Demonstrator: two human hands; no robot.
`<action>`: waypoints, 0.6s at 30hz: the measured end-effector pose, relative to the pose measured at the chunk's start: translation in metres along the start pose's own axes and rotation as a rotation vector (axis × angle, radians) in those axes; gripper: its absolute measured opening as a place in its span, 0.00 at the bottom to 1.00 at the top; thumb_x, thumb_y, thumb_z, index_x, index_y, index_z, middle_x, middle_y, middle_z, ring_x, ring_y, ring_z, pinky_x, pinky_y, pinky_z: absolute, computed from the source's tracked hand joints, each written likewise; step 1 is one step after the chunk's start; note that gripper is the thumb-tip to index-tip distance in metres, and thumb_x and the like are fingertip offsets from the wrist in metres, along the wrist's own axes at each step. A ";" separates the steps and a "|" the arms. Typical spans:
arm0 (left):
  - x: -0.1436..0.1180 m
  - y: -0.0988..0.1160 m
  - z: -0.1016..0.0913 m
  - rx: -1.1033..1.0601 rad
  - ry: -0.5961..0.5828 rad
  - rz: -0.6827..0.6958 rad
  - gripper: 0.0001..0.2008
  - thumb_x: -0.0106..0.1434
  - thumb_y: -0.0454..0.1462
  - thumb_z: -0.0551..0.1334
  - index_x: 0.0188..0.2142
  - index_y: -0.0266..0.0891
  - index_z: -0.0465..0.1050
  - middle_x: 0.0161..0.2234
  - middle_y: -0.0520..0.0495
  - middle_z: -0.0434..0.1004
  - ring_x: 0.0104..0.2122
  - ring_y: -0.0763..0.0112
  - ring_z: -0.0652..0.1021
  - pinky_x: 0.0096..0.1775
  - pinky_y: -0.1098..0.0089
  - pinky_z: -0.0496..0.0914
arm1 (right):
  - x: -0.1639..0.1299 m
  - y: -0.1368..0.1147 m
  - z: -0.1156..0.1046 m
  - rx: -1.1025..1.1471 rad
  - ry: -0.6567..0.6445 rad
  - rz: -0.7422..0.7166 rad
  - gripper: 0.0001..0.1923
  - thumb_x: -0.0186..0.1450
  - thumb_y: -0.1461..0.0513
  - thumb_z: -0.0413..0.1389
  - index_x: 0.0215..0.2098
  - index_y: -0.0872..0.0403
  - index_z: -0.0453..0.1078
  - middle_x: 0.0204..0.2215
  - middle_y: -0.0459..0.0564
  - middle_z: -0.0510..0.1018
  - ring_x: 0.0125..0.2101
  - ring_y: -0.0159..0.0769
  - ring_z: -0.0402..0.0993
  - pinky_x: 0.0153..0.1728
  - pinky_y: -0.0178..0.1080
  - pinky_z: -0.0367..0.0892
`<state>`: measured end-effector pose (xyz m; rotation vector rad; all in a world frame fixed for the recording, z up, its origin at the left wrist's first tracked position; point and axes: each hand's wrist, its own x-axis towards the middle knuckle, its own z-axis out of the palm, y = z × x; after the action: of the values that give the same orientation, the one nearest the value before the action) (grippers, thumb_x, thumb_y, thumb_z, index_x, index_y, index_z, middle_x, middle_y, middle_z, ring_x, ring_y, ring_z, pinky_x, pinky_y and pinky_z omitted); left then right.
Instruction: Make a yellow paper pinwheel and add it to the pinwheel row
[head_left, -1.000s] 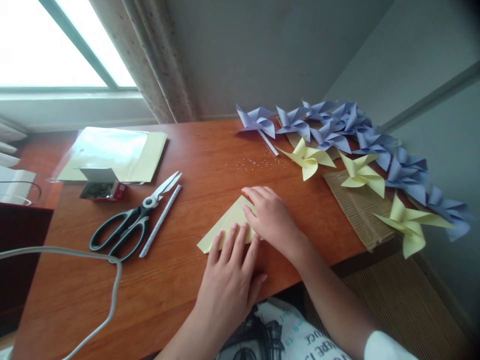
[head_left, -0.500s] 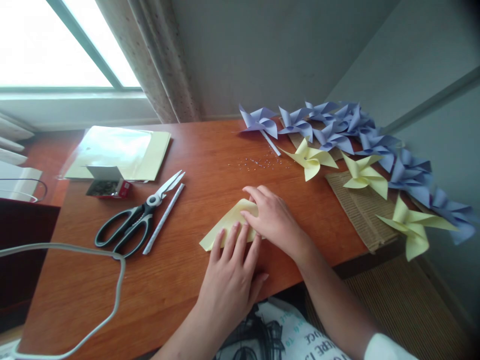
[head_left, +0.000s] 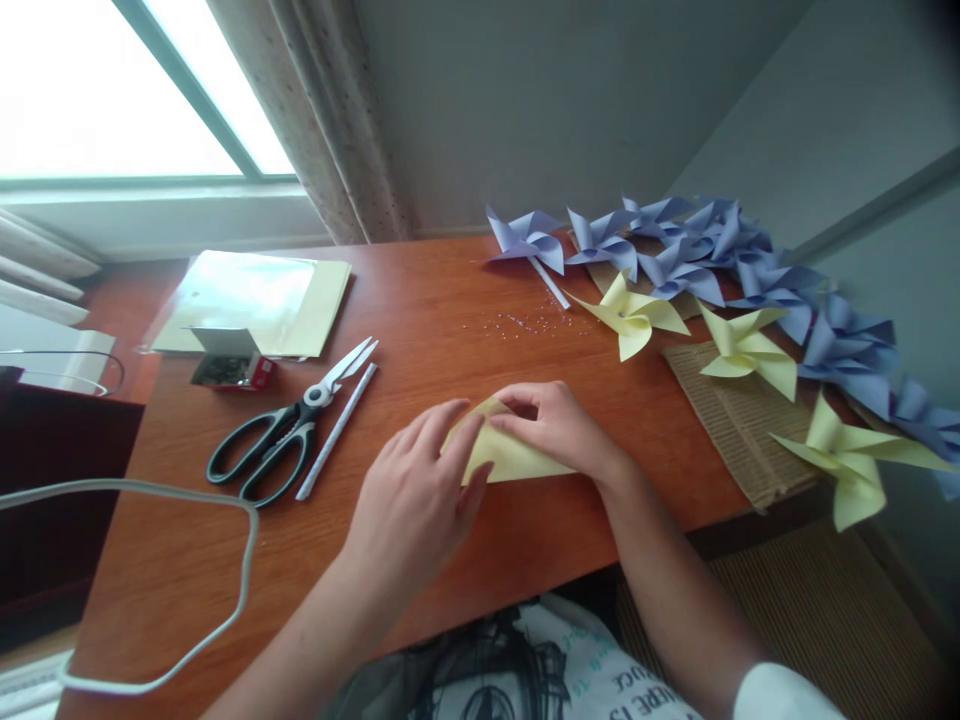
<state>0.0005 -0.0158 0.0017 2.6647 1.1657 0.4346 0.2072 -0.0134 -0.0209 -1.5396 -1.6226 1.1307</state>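
A folded sheet of yellow paper (head_left: 514, 456) lies on the wooden table in front of me, a triangle with its peak away from me. My right hand (head_left: 551, 425) is closed at that peak, thumb and fingers pinching the paper there. Over the left part of the sheet arches my left hand (head_left: 420, 475), fingers bent and apart. It partly covers the paper, and whether its fingertips touch it is hard to tell. To the left lie scissors (head_left: 304, 415) with dark handles, blades half open, beside a rolled white paper stick (head_left: 337, 430).
Yellow pinwheels (head_left: 628, 315) and many purple pinwheels (head_left: 847, 345) fill the right side, some on corrugated cardboard (head_left: 739, 435). Small pins (head_left: 525, 322) are scattered behind the hands. A small open box (head_left: 232, 370) stands by yellow sheets (head_left: 330, 300). A white cable (head_left: 244, 570) loops at left.
My left hand has lifted off its flat press and shifted left, its fingers now bent. The paper has turned, its long edge now nearest me. My right hand keeps hold of its peak.
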 end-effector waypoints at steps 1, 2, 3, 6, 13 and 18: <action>0.005 -0.006 -0.002 0.004 -0.009 -0.025 0.20 0.69 0.40 0.58 0.59 0.37 0.69 0.59 0.37 0.73 0.54 0.50 0.76 0.52 0.54 0.72 | -0.001 0.000 -0.001 0.041 -0.024 -0.005 0.08 0.67 0.62 0.59 0.39 0.53 0.80 0.34 0.46 0.85 0.34 0.35 0.79 0.36 0.34 0.69; 0.009 -0.012 -0.003 -0.024 -0.031 -0.050 0.20 0.68 0.40 0.60 0.58 0.38 0.69 0.58 0.37 0.74 0.53 0.51 0.77 0.51 0.55 0.73 | -0.003 0.000 -0.001 0.078 -0.046 -0.010 0.08 0.67 0.61 0.58 0.40 0.53 0.80 0.35 0.46 0.85 0.35 0.35 0.79 0.37 0.35 0.70; 0.013 -0.017 -0.003 -0.080 -0.052 -0.087 0.19 0.68 0.40 0.61 0.57 0.38 0.70 0.55 0.38 0.76 0.50 0.53 0.79 0.48 0.58 0.74 | -0.004 -0.001 -0.001 0.105 -0.069 -0.015 0.09 0.68 0.61 0.58 0.41 0.53 0.80 0.36 0.46 0.85 0.36 0.36 0.80 0.38 0.35 0.70; 0.018 -0.025 0.001 -0.359 -0.161 -0.190 0.08 0.66 0.38 0.62 0.43 0.38 0.76 0.38 0.46 0.82 0.36 0.64 0.80 0.37 0.68 0.73 | -0.006 -0.002 0.000 0.124 -0.112 -0.024 0.09 0.68 0.60 0.58 0.41 0.53 0.80 0.36 0.47 0.85 0.36 0.36 0.80 0.37 0.35 0.70; 0.013 -0.026 0.011 -0.805 -0.160 -0.310 0.11 0.67 0.40 0.62 0.31 0.36 0.75 0.25 0.51 0.76 0.25 0.75 0.72 0.27 0.76 0.65 | -0.007 -0.005 0.005 0.130 -0.025 -0.020 0.07 0.66 0.59 0.61 0.37 0.53 0.79 0.32 0.46 0.83 0.30 0.33 0.76 0.31 0.33 0.68; 0.011 -0.028 0.011 -0.876 -0.165 -0.344 0.10 0.66 0.41 0.63 0.32 0.35 0.75 0.25 0.51 0.75 0.25 0.75 0.72 0.27 0.77 0.65 | -0.007 -0.007 0.007 0.120 0.045 -0.035 0.06 0.65 0.59 0.62 0.34 0.53 0.78 0.32 0.46 0.83 0.30 0.33 0.76 0.32 0.34 0.69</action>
<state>-0.0076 0.0103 -0.0147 1.6864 1.0275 0.4989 0.1989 -0.0208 -0.0171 -1.4448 -1.5184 1.1453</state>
